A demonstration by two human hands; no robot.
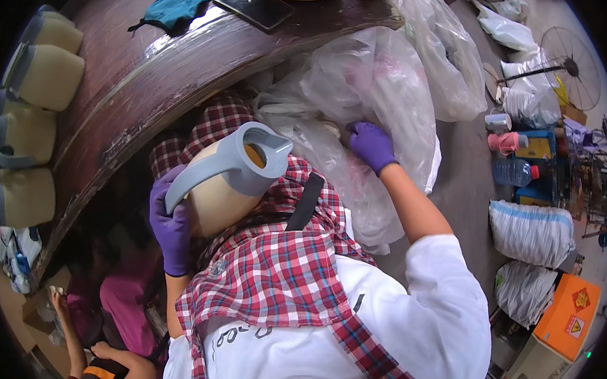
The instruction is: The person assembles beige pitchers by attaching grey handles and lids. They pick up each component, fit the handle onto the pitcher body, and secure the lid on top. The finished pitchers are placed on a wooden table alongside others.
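A beige jug (216, 203) with a grey-blue collar, spout and handle lies tilted across my lap. Its mouth faces up and to the right, and a brownish inside shows through the opening. My left hand (169, 219), in a purple glove, grips the jug at its lower side by the foot of the handle. To the right, my right hand (373, 146), also gloved in purple, is among the folds of a large clear plastic bag (387, 76). Its fingers are curled in against the plastic; what they pinch is hidden.
Several similar jugs (46, 76) line the left of the dark wooden table (115, 94). A phone (252, 4) and a teal cloth item (179, 6) lie on it. Another person's arm (65, 335) shows at lower left. A fan (568, 67), water bottle (515, 172) and white sacks (530, 232) stand right.
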